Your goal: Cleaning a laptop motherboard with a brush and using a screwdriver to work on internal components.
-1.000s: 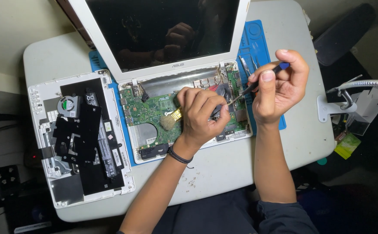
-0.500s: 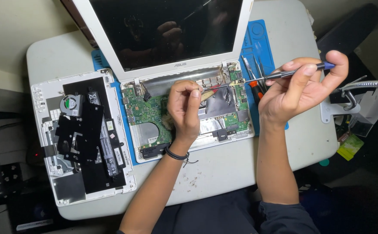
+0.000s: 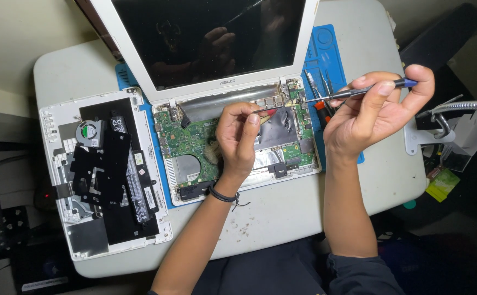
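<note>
Screwdriver (image 3: pixel 353 93): slim, blue-capped, now lifted off the board and held level above the open laptop's (image 3: pixel 238 142) right edge; a second ago its tip was down on the green motherboard (image 3: pixel 192 136). Right hand (image 3: pixel 372 112) grips the handle, fingers closed around it. Left hand (image 3: pixel 238 136) has come up from the board, fingertips pinched at the shaft tip, likely taking a freed screw, too small to tell. Small brush (image 3: pixel 212 152) lies under the left palm. Removed bottom cover (image 3: pixel 104 175) sits left on the white table (image 3: pixel 282 213); blue mat (image 3: pixel 326 43) underneath.
</note>
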